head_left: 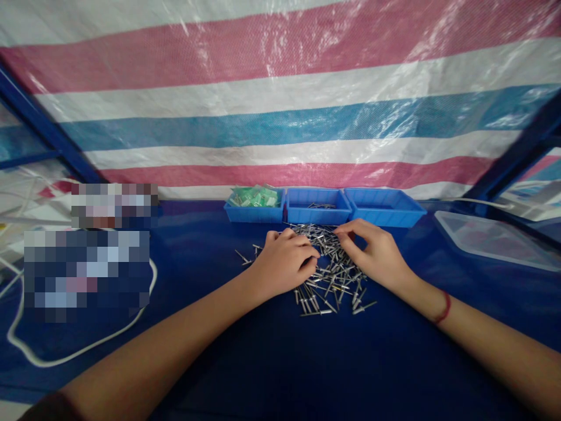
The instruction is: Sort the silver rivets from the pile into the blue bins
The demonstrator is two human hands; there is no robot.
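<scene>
A loose pile of silver blind rivets (pixel 335 272) lies on the blue tabletop, spread between my two hands. At the pile's left side, my left hand (pixel 287 263) rests palm down with its fingers curled in and the thumb drawn under; what they hold, if anything, is hidden. On the right, my right hand (pixel 372 251) reaches over the pile's far edge, thumb and forefinger pinched together at what looks like one thin rivet. A few rivets lie apart to the left, partly behind my left hand.
Three blue bins stand in a row behind the pile: the left bin (pixel 254 215) holds green-and-clear packets, the middle bin (pixel 318 215) some rivets, the right bin (pixel 385 217) shows nothing inside. A translucent lid (pixel 491 242) lies right; a white cable (pixel 83 354) loops left. Striped sheeting (pixel 280 128) hangs behind.
</scene>
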